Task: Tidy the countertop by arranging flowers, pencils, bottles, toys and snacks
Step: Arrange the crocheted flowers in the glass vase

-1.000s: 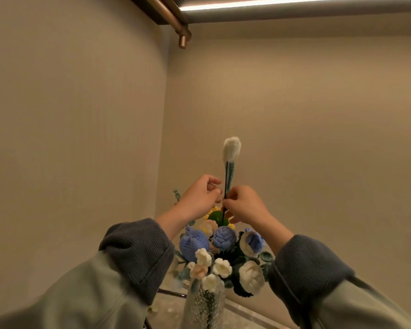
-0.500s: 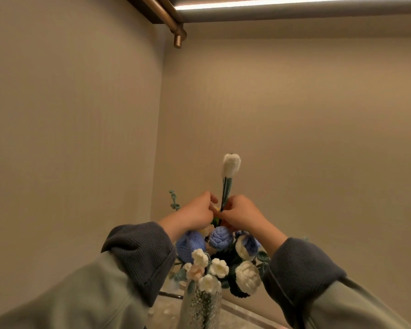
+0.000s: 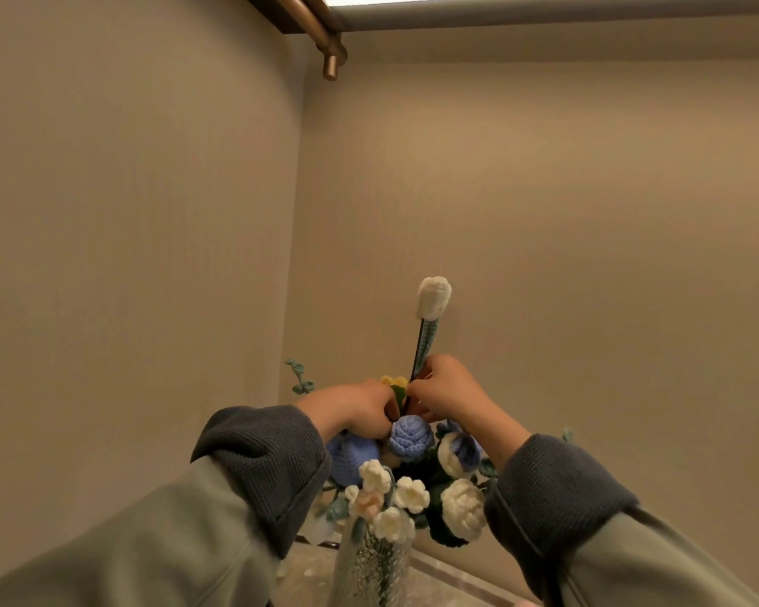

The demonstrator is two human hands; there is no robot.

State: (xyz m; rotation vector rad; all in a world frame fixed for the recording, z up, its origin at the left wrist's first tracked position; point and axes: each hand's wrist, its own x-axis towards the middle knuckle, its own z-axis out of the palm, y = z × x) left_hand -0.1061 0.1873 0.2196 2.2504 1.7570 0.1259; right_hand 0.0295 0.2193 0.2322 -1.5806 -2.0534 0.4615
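A crocheted bouquet [image 3: 413, 479] of blue and white flowers stands in a clear textured glass vase [image 3: 371, 567] at the bottom centre. A tall white tulip [image 3: 433, 296] on a green stem rises above the bouquet. My right hand [image 3: 445, 394] pinches the tulip's stem low down, just above the blue flowers. My left hand [image 3: 360, 407] is beside it with curled fingers at the base of the same stem, among the flower heads. A small yellow flower [image 3: 394, 381] shows between the two hands.
The vase stands on a pale marbled countertop [image 3: 439, 591] in a corner of two beige walls. A brass rod [image 3: 321, 35] and a lit strip run overhead. A thin green sprig [image 3: 299, 378] sticks out at the bouquet's left.
Both hands and the white tulip have moved down toward the bouquet, so less of the stem shows above the flowers. My left hand has dropped deeper among the flower heads.
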